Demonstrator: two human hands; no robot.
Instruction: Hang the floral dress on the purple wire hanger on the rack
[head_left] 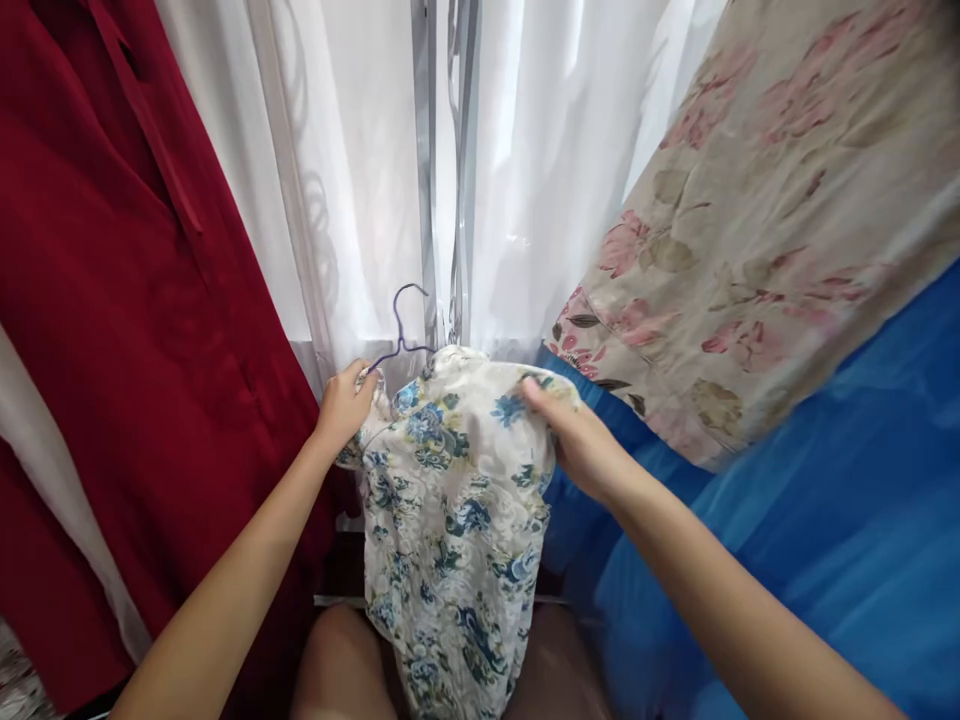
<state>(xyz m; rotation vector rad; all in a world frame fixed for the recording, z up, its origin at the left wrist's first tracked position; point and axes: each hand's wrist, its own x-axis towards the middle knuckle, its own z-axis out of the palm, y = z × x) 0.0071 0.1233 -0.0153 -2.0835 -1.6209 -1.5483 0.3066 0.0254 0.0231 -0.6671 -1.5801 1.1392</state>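
Note:
A cream garment with a blue flower print (450, 500) hangs down in front of me on a thin purple wire hanger (401, 325), whose hook sticks up above the collar. My left hand (345, 405) is closed on the garment's left shoulder, at the hanger's end. My right hand (574, 435) grips the right shoulder, fingers pressed over the cloth. The lower part of the garment falls between my knees.
A dark red garment (127, 330) hangs at the left. White sheer curtains (540, 170) and a metal window frame (426, 170) are straight ahead. A beige cloth with pink flowers (765, 220) and a blue sheet (825, 500) fill the right.

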